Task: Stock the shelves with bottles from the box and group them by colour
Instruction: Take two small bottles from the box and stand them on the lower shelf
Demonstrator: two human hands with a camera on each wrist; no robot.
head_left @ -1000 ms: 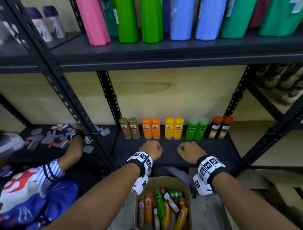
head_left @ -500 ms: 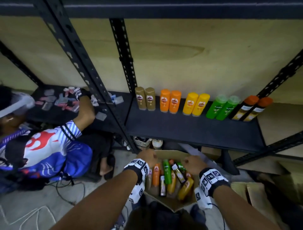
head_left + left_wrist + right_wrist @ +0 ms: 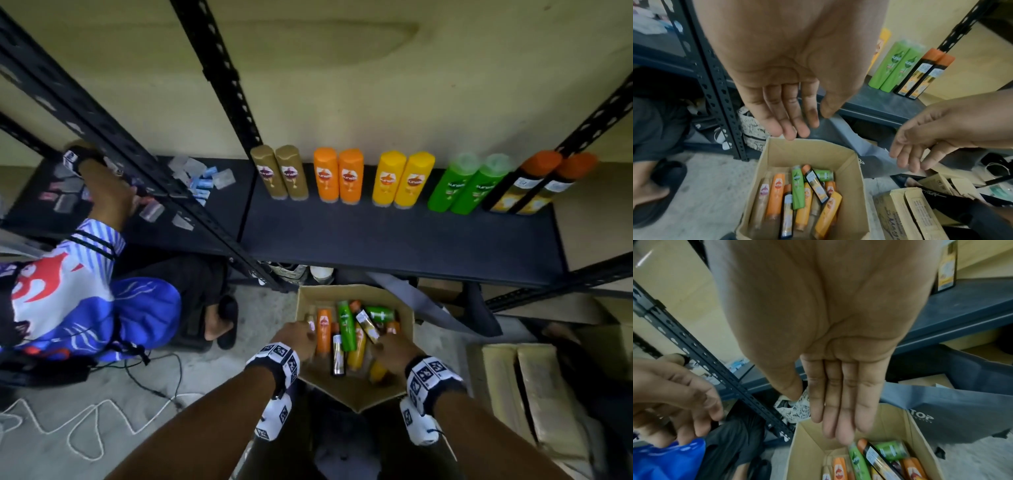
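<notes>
Head view showed us both hands above the open cardboard box (image 3: 407, 318) on the floor, just in front of the dark shelf (image 3: 394, 240). Our left hand (image 3: 295, 337) hung over the box's left rim, its grip spread, fingers straight and holding nothing; our right hand (image 3: 394, 349) hung over the box's right side, grip likewise spread and empty. Inside the box lay a jumble of bottles (image 3: 797, 194): orange, green, yellow, gold and black-labelled. Behind the box, on the shelf, stood upright pairs by colour: gold bottles (image 3: 279, 176), orange bottles (image 3: 337, 174), yellow bottles (image 3: 402, 178), green bottles (image 3: 466, 185) and orange-capped dark bottles (image 3: 532, 185)
</notes>
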